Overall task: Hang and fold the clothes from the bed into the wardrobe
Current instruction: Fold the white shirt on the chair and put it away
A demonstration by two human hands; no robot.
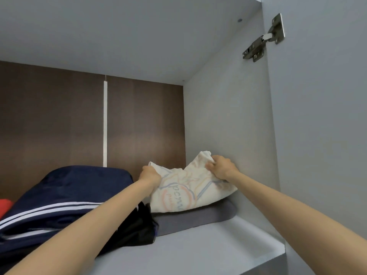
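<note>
Shirt (184, 193), perhaps, between both hands (150, 175) (221, 167)

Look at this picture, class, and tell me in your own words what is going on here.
A person has both arms stretched onto a wardrobe shelf. The left hand and the right hand each grip the far edge of a folded white printed top, which lies on a folded grey garment in the shelf's right corner. A navy garment with white stripes sits to its left.
</note>
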